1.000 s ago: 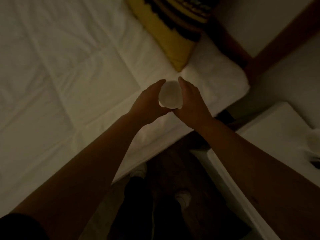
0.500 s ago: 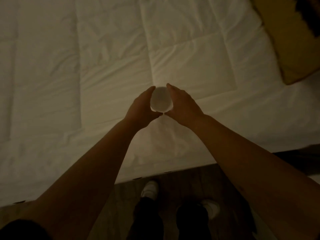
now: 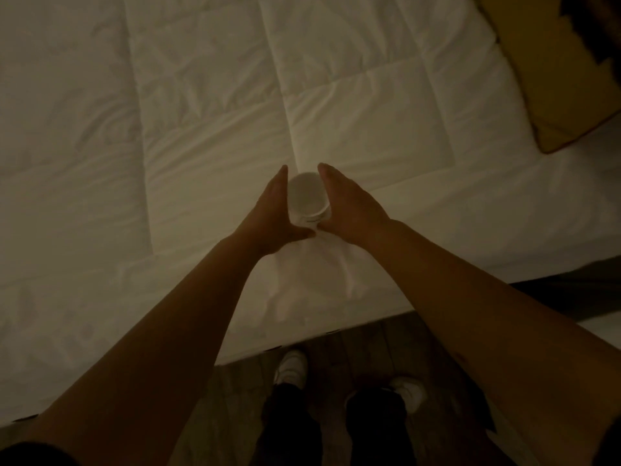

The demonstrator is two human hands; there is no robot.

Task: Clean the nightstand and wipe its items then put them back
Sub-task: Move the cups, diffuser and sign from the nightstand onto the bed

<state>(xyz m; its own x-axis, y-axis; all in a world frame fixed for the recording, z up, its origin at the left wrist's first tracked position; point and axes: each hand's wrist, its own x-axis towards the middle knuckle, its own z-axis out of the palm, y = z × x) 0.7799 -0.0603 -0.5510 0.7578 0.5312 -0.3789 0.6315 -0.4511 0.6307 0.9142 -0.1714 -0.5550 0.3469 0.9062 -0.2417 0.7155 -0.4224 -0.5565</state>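
White cup [image 3: 307, 196] between both palms, left hand [image 3: 272, 213], right hand [image 3: 353, 206], over bed [image 3: 201, 129]

Quilted bedcover [image 3: 201, 129]: white cloth, matt, soft, creased, stitched into squares. White cup [image 3: 307, 198] between hands: smooth, faint sheen, material unclear in dim light, ceramic or plastic. Pillow [image 3: 551, 79] at upper right: mustard-yellow cloth, matt, dark woven pattern at corner. Floor [image 3: 336, 344]: wood planks, brown, dull finish, visible grain lines. Shoes [image 3: 291, 368]: white, smooth uppers, slight sheen. Trousers [image 3: 292, 428]: dark matt cloth. Dim lighting hides finer texture.
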